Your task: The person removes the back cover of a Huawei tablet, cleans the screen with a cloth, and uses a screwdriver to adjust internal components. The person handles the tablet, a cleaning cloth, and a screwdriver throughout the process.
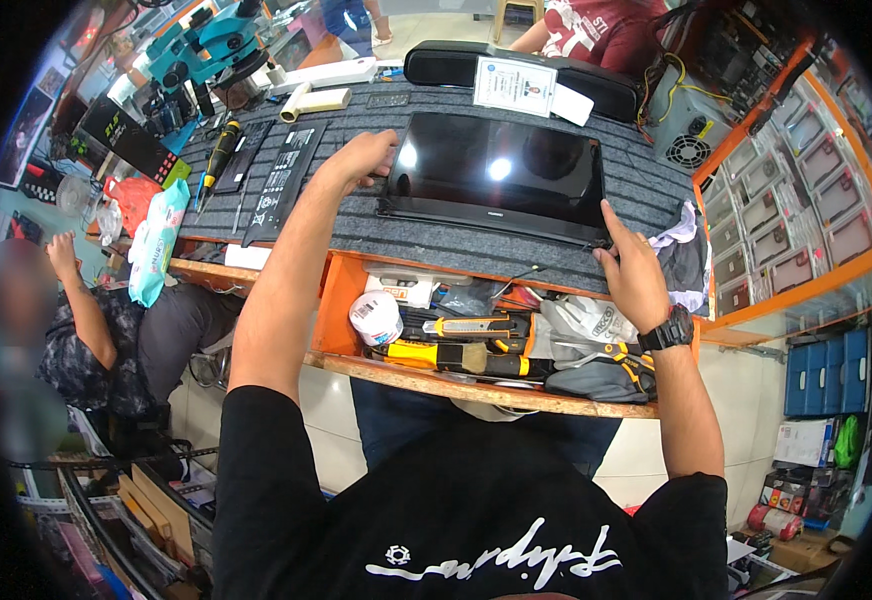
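The dark screen (496, 180) lies on the cloth-covered worktop (361, 222), squarely between my two hands, glass toward me and its long lower edge nearest me. Placed like that, both of its short sides are in easy reach, and the soft ribbed covering probably spares it from scratches.

My left hand (364, 160) is at the left side, fingers bent in toward the edge; the fingertips are hard to make out, so I cannot tell whether that grip is closed on it. My right hand (639, 270) is at the lower right corner with its grip open, forefinger against the side and thumb spread apart from it, which seems to suit steadying more than lifting. Working from opposite sides gives me, I judge, better control than one side would.

The drawer (496, 396) stands open between me and the screen, so the box knife (461, 328), the brush (426, 355) and the white tub (376, 318) inside are close by. Off to the left, the battery (284, 185) and the screwdriver (220, 153) lie apart from the screen, presumably out of harm's way. Behind it sits the long black speaker (446, 66).
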`<state>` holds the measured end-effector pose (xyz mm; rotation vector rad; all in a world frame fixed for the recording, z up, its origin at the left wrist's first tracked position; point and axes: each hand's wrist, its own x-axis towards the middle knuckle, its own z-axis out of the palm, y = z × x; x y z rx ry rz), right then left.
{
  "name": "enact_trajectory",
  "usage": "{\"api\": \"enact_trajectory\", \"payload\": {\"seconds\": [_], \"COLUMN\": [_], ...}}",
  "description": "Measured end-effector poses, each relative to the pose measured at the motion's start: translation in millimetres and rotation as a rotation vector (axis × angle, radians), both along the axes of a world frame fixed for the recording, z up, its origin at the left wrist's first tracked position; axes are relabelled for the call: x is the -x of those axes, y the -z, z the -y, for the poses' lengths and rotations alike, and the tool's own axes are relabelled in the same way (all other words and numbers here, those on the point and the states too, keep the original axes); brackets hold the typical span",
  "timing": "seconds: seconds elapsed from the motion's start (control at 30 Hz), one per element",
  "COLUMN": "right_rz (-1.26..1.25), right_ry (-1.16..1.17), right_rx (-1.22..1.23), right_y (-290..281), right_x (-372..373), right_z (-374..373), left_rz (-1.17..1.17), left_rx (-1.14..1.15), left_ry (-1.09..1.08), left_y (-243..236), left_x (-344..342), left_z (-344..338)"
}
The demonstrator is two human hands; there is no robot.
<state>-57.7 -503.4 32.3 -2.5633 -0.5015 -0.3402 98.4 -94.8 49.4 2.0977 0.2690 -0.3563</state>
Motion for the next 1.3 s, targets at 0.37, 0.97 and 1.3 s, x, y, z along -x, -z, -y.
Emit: {"api": "enact_trajectory", "payload": {"seconds": [0.37, 0.97, 1.3], "right_rz": [0.120, 0.463, 0.903], "right_ry": [0.056, -0.200, 0.051], "right_rx": [-0.082, -0.693, 0.017], "right_y": [-25, -361, -468], "right_x": [9, -89, -192], "right_z": [-3, -96, -228], "left_rz": [0.495, 0.728, 0.874], "left_rx": [0.114, 0.094, 0.089], "left_ry": [-0.022, 0.167, 0.159], "left_y": [-9, 38, 35], "left_x": [74, 244, 255], "left_z": [-27, -15, -18]}}
